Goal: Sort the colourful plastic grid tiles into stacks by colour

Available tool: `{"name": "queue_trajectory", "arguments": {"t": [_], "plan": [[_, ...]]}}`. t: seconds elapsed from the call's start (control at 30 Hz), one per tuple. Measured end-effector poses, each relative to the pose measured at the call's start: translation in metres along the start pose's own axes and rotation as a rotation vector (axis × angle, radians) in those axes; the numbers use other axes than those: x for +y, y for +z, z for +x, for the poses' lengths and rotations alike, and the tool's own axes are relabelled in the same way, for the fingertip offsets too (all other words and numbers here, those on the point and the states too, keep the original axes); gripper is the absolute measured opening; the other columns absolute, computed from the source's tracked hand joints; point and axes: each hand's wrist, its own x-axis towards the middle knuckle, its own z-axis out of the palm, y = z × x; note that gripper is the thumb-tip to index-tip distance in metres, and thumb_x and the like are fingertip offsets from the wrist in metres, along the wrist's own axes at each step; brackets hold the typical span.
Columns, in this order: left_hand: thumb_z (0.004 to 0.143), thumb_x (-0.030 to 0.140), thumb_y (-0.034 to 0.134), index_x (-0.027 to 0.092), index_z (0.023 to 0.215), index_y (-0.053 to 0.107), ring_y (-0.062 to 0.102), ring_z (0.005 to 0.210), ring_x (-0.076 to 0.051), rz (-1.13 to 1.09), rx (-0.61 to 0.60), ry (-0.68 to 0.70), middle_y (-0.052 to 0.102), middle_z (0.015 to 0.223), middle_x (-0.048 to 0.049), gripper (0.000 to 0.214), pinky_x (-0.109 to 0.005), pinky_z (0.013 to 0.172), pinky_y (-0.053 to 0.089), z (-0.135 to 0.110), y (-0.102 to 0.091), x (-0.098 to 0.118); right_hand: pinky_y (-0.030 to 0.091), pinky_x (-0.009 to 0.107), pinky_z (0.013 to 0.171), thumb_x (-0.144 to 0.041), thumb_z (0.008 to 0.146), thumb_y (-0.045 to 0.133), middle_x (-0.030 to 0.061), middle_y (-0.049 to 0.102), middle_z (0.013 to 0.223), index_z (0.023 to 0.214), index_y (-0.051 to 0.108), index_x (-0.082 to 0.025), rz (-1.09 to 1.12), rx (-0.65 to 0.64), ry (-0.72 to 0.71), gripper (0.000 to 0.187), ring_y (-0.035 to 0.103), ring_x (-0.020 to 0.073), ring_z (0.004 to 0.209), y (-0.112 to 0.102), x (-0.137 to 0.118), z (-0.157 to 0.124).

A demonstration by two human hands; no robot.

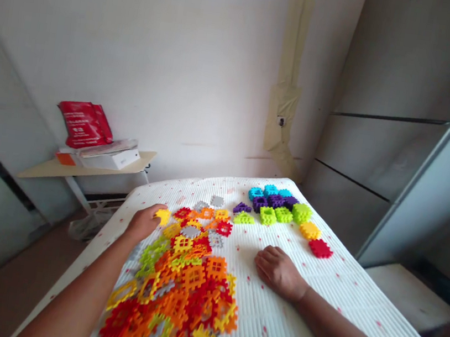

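Observation:
A big heap of flat plastic waffle blocks (188, 280) in red, orange, yellow, green and grey lies on a white ribbed bedspread (269, 331). My left hand (144, 221) is at the heap's far left edge, fingers closed on a yellow block (163, 215). My right hand (280, 271) rests on the bedspread right of the heap, fingers curled under, nothing visible in it. Beyond it lie sorted stacks: blue blocks (270, 191), purple blocks (274, 201), green blocks (283, 214), a yellow-orange stack (309, 230) and a red stack (320, 249).
A small table (82, 168) at the left wall carries a red bag (84, 123) and white boxes. The bed's far edge nears the wall. A grey cabinet (436, 181) stands at the right, brown floor at the lower left.

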Motion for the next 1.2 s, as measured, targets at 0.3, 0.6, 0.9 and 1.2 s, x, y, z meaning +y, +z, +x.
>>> {"name": "queue_trajectory", "arguments": {"t": [0.3,0.6,0.9,1.2], "plan": [[0.066,0.044,0.062,0.022,0.11,0.051,0.063,0.065,-0.018,-0.846,-0.007,-0.022,0.065,0.075,-0.0005,0.05,-0.027,0.057,0.05,-0.129,-0.006,0.084,0.031,0.028,0.066,-0.018,0.088,0.043,0.0037,0.057,0.072,0.069,0.051,-0.018,-0.009,0.016,0.035,0.021,0.045,0.0147,0.069,0.003,0.002,0.002],[0.075,0.03,0.053,0.025,0.087,0.06,0.067,0.08,-0.019,-0.527,0.319,0.205,0.071,0.085,-0.002,0.015,-0.029,0.075,0.051,-0.187,0.043,0.132,0.04,0.03,0.07,-0.026,0.089,0.039,0.0071,0.062,0.076,0.077,0.06,-0.017,0.35,0.118,0.222,0.026,0.053,0.0167,0.073,-0.001,-0.003,0.0],[0.072,0.002,0.042,0.024,0.084,0.058,0.064,0.096,-0.017,-0.324,0.485,0.567,0.069,0.1,-0.0055,0.03,-0.03,0.087,0.05,-0.198,0.054,0.133,0.045,0.031,0.074,-0.044,0.074,0.064,0.0044,0.064,0.095,0.1,0.064,-0.019,1.285,-0.013,0.33,0.037,0.057,0.018,0.085,-0.021,-0.049,0.013],[0.07,-0.002,0.039,0.021,0.084,0.057,0.065,0.095,-0.015,-0.263,0.548,0.675,0.069,0.1,-0.0072,0.032,-0.028,0.083,0.053,-0.197,0.055,0.134,0.045,0.029,0.074,-0.033,0.061,0.077,0.0045,0.063,0.104,0.11,0.062,-0.022,1.248,-0.09,0.229,0.053,0.056,0.0178,0.091,-0.035,-0.068,0.018]]}}
